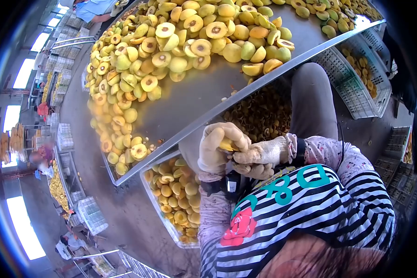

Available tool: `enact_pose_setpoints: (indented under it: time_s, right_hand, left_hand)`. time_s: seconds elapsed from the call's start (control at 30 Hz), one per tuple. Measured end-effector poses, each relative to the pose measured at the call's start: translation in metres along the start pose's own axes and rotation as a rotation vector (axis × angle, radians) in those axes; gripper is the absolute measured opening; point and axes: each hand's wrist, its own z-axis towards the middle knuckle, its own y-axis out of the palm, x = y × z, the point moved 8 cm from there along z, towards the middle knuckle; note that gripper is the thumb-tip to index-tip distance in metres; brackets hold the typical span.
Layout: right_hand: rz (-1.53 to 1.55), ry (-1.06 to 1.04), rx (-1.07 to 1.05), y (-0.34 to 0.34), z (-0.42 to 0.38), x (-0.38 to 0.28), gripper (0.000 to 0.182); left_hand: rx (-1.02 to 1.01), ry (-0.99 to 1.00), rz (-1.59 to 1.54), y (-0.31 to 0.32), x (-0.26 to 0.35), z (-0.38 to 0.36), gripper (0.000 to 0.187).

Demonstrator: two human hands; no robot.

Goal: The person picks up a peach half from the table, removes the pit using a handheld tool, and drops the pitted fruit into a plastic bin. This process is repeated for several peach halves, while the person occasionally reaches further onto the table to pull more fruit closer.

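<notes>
My left hand (217,144), in a pale work glove, is curled around a piece of yellow fruit (228,144) in front of my chest. My right hand (263,157), gloved too, meets it from the right with its fingers bent; what they hold, if anything, is hidden. Just beyond my hands runs the metal rim of a table (190,128) heaped with halved and whole yellow fruit (164,59), many halves showing brown centres. Below the rim lies a dark pile of scraps (262,111).
A white crate of fruit halves (177,199) stands at the left below the table edge. Grey crates (356,88) are at the right beyond my knee (314,99). A person in blue (93,10) is at the table's far side; others work at the far left.
</notes>
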Motion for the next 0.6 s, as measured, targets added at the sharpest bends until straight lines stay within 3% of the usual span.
enact_pose_setpoints:
  time_s: [0.03, 0.07, 0.13, 0.17, 0.2, 0.27, 0.33, 0.4, 0.43, 0.47, 0.5, 0.57, 0.6]
  right_hand:
    - [-0.032, -0.079, -0.056, 0.003, 0.0, -0.004, 0.052]
    - [0.132, -0.078, -0.179, 0.004, 0.0, -0.003, 0.051]
    - [0.401, -0.07, -0.434, 0.013, 0.002, -0.006, 0.052]
    - [0.479, -0.072, -0.385, 0.013, -0.001, -0.006, 0.053]
    - [0.262, -0.181, -0.399, 0.014, -0.004, -0.012, 0.053]
    - [0.163, -0.077, -0.491, 0.022, -0.011, -0.002, 0.052]
    - [0.275, -0.072, -0.249, 0.009, -0.006, 0.0, 0.047]
    - [0.024, 0.077, 0.358, -0.021, -0.007, 0.003, 0.041]
    - [0.005, 0.082, 0.509, -0.029, -0.01, 0.003, 0.038]
    - [0.034, -0.024, 0.539, -0.034, -0.011, -0.002, 0.041]
    - [0.038, -0.041, 0.562, -0.036, -0.012, -0.003, 0.041]
    - [0.039, -0.054, 0.586, -0.038, -0.014, -0.007, 0.04]
    - [0.037, -0.049, 0.585, -0.038, -0.014, -0.008, 0.039]
  left_hand:
    - [-0.005, 0.043, -0.127, -0.004, -0.007, 0.005, 0.037]
    - [-0.015, 0.088, -0.256, -0.005, -0.011, 0.01, 0.037]
    - [0.264, 0.043, -0.455, -0.01, -0.02, 0.013, 0.04]
    - [0.327, 0.035, -0.518, -0.008, -0.018, 0.015, 0.037]
    - [0.397, 0.025, -0.58, -0.009, -0.017, 0.013, 0.034]
    - [0.545, 0.077, -0.683, -0.045, -0.017, 0.002, 0.022]
    - [0.618, 0.13, -0.594, -0.059, -0.006, -0.027, 0.018]
    - [0.779, 0.322, -0.117, -0.074, 0.025, -0.077, 0.021]
    - [0.909, 0.445, 0.431, -0.08, 0.047, -0.121, 0.025]
    - [1.143, 0.464, 1.025, -0.086, 0.061, -0.175, 0.031]
    - [1.389, 0.399, 1.387, -0.101, 0.061, -0.231, 0.038]
    - [1.74, -0.083, 1.697, -0.174, 0.035, -0.338, 0.045]
    - [1.671, -0.502, 1.959, -0.22, 0.012, -0.375, 0.047]
